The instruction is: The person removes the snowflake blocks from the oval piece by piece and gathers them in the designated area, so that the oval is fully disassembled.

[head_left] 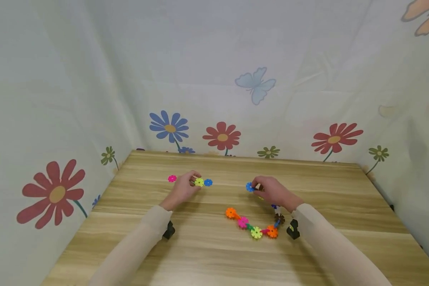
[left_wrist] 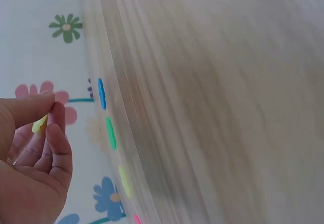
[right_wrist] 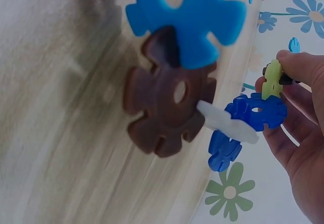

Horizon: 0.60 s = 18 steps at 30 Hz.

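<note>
My left hand [head_left: 186, 186] pinches a yellow-green flower-shaped plastic disc [left_wrist: 39, 124] between thumb and index finger above the table. Past its fingertips lies a blue disc [head_left: 208, 182]; a pink disc [head_left: 172, 178] lies on its other side. The right hand [head_left: 273, 191] grips the upper end of a chain of interlocked flower discs, near a yellow-green disc [right_wrist: 273, 79] and a dark piece partly covered by the fingers. A light blue disc [head_left: 250, 186] sticks out beyond those fingertips. Below hang dark blue [right_wrist: 258, 111], white [right_wrist: 228, 122] and brown [right_wrist: 169, 110] discs.
The chain's other end, with an orange disc [head_left: 230, 213], curves over the wood-grain table [head_left: 200, 254]. A green disc [left_wrist: 111, 133] lies in the loose row near the far edge. A flower-printed curtain [head_left: 207, 59] surrounds the table at the back and sides.
</note>
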Each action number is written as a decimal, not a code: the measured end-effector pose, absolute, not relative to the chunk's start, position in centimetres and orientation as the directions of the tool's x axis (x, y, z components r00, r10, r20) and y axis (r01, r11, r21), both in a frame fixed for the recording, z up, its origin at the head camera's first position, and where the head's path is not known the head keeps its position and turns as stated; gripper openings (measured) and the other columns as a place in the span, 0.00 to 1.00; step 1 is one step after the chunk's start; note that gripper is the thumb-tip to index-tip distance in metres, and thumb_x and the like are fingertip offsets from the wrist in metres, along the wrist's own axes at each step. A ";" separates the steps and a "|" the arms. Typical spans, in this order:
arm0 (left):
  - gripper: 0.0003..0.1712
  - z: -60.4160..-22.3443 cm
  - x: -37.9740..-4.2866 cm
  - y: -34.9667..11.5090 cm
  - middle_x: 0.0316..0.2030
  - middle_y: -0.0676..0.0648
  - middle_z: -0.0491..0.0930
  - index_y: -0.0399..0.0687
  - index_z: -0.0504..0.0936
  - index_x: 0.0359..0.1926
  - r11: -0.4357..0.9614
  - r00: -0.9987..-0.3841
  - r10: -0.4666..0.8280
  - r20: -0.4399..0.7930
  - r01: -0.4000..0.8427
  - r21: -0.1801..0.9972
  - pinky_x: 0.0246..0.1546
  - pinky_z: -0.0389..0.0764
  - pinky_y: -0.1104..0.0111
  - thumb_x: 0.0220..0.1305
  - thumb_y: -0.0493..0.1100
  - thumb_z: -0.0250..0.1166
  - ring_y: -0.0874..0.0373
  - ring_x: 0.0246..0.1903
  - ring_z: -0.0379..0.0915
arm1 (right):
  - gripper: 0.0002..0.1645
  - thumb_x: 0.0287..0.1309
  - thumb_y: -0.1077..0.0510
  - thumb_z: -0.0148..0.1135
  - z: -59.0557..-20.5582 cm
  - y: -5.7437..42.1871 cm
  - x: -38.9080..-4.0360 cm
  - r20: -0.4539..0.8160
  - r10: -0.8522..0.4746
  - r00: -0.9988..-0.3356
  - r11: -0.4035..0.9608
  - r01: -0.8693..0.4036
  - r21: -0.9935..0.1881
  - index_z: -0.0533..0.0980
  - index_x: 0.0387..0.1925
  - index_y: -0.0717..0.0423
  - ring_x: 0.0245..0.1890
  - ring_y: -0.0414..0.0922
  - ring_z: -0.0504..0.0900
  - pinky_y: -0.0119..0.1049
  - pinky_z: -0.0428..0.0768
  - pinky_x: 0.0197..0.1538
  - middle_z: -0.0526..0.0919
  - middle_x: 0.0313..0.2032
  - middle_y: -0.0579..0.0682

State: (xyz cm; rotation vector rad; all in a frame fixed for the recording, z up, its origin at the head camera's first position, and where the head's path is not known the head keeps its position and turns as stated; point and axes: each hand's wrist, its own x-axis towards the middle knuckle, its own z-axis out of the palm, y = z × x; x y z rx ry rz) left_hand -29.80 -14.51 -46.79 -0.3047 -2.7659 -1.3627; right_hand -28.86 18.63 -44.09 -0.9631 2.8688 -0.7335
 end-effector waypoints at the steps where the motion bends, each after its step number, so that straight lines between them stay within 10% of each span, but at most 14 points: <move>1: 0.20 -46.8 -29.7 -14.9 0.39 0.44 0.77 0.40 0.77 0.49 0.593 -0.981 0.157 0.115 0.187 0.784 0.40 0.78 0.61 0.54 0.31 0.69 0.52 0.39 0.76 | 0.08 0.57 0.63 0.65 -44.1 18.6 -28.9 0.119 -0.575 -0.809 0.699 -0.562 -0.442 0.77 0.39 0.53 0.33 0.40 0.78 0.37 0.77 0.40 0.80 0.37 0.45; 18: 0.19 -47.6 -30.0 -21.6 0.35 0.41 0.79 0.35 0.77 0.45 0.712 -0.987 0.137 0.078 0.153 0.686 0.34 0.76 0.62 0.51 0.31 0.70 0.52 0.35 0.74 | 0.09 0.57 0.63 0.65 -44.2 18.7 -29.0 0.101 -0.561 -0.822 0.705 -0.538 -0.462 0.76 0.39 0.53 0.33 0.39 0.77 0.37 0.77 0.40 0.80 0.37 0.45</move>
